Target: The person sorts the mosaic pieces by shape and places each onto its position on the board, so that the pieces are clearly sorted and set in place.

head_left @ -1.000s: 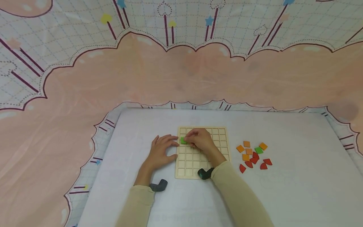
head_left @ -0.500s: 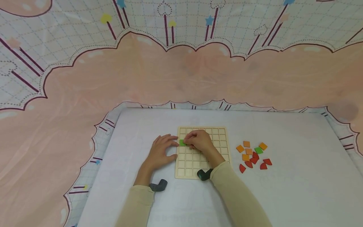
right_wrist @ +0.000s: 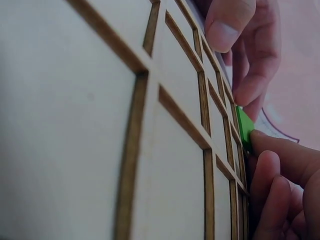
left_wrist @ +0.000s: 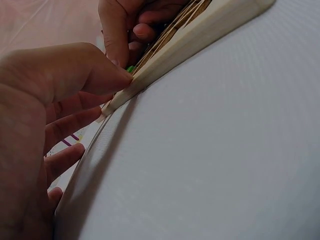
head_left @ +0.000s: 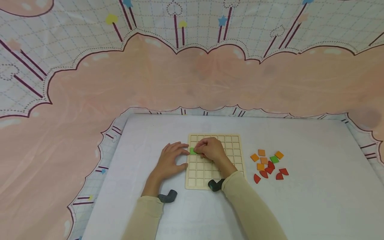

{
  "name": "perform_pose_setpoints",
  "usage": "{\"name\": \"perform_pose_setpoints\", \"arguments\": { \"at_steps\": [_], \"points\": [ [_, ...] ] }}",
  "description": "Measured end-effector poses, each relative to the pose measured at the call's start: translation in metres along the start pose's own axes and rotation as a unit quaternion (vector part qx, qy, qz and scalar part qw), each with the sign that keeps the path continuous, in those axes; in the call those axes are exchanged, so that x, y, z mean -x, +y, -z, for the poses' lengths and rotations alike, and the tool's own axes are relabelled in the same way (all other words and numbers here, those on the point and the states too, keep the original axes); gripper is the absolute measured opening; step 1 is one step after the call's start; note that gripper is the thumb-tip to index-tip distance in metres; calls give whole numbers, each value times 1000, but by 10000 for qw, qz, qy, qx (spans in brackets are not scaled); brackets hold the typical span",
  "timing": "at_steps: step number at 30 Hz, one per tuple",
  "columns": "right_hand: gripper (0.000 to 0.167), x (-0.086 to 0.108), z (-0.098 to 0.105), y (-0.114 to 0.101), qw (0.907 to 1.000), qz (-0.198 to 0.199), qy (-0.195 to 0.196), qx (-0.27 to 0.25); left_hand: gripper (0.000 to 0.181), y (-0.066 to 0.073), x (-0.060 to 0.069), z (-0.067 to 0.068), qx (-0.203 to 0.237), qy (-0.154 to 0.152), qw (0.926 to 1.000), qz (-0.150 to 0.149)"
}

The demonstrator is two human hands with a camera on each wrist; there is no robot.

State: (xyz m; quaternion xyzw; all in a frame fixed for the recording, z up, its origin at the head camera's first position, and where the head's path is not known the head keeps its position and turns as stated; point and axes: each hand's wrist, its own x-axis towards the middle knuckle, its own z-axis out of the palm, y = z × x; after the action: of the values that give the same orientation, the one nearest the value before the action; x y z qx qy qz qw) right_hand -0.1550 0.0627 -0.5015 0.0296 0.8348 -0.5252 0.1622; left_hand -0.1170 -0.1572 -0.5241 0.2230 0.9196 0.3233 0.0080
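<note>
A pale wooden grid board (head_left: 199, 182) with square recesses lies on the white table. In its leftmost column, near the top, is a green square tile (head_left: 192, 151), pinched by the fingertips of my right hand (head_left: 212, 148). The right wrist view has the tile (right_wrist: 244, 128) slightly tilted at the board's far side; whether it sits fully in a recess I cannot tell. My left hand (head_left: 170, 161) spreads its relaxed fingers along the board's left edge. In the left wrist view that hand's thumb and fingers touch the wooden rim (left_wrist: 165, 62).
Right of the board lie loose pieces: several orange square tiles (head_left: 260, 167), another green tile (head_left: 274, 159) and several red quarter-circle pieces (head_left: 257, 179). A patterned cloth (head_left: 192, 80) hangs behind the table. A dark wrist mount (head_left: 215, 185) sits above the board's lower edge.
The green tile and my right hand have shifted slightly toward me and left along the board's first column. My left hand stays at the edge.
</note>
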Motion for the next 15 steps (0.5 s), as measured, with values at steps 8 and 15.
{"name": "perform_pose_setpoints", "arguments": {
  "at_steps": [8,15],
  "points": [
    [12,1,2,-4,9999,-65,-113,-68,34,2,0,1,-11,11,10000,2],
    [12,3,3,-6,9999,-78,-123,-39,34,3,1,1,1,-21,10000,38]
  ]
}}
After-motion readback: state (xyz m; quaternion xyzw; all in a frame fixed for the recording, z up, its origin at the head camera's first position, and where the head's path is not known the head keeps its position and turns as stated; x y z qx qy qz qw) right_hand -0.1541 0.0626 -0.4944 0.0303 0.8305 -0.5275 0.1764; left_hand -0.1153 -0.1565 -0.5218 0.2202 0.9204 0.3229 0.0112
